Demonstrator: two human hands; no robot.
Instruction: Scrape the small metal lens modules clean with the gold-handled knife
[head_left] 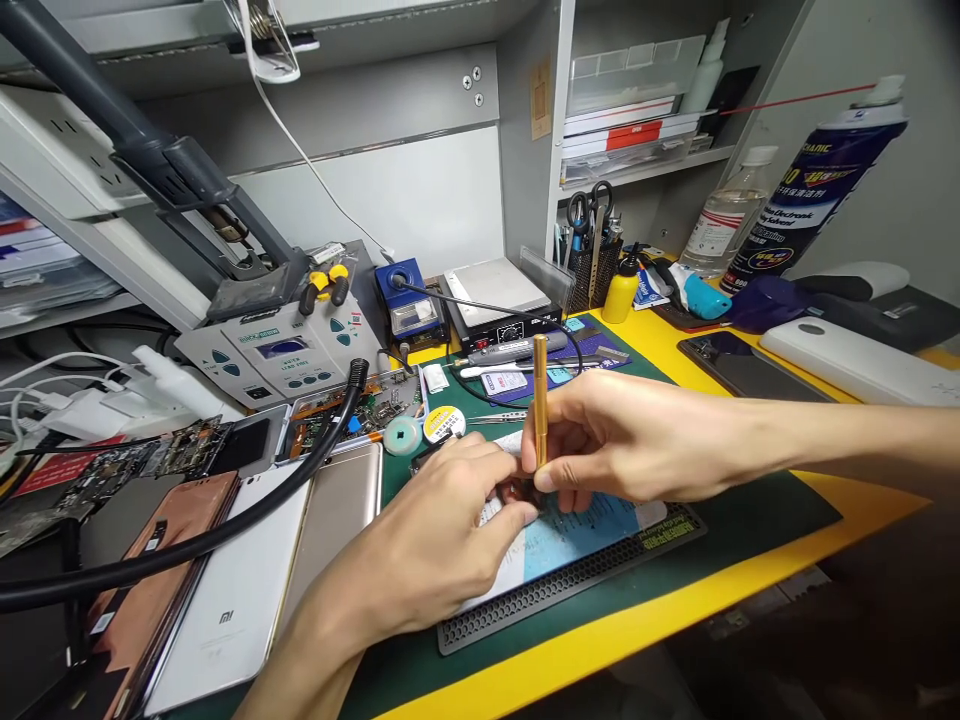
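Upright in my right hand [600, 440] is a gold pen-like tool [541, 400], pinched near its lower end. Its tip points down at a small dark part [527, 492], which my left hand [442, 520] pinches between thumb and fingers. My fingers cover most of that part, so its shape is hard to make out. Both hands are close together over a blue and white sheet [559, 545]. Under the sheet is a dark perforated mat [487, 622], lying on the green work mat [780, 505].
Phone backs [232, 590] and a thick black hose [225, 535] lie at the left. A tray of small parts [360, 415], a round green spool [403, 436] and tweezers [499, 418] sit behind my hands. A dark phone [750, 365] and bottles stand at the right.
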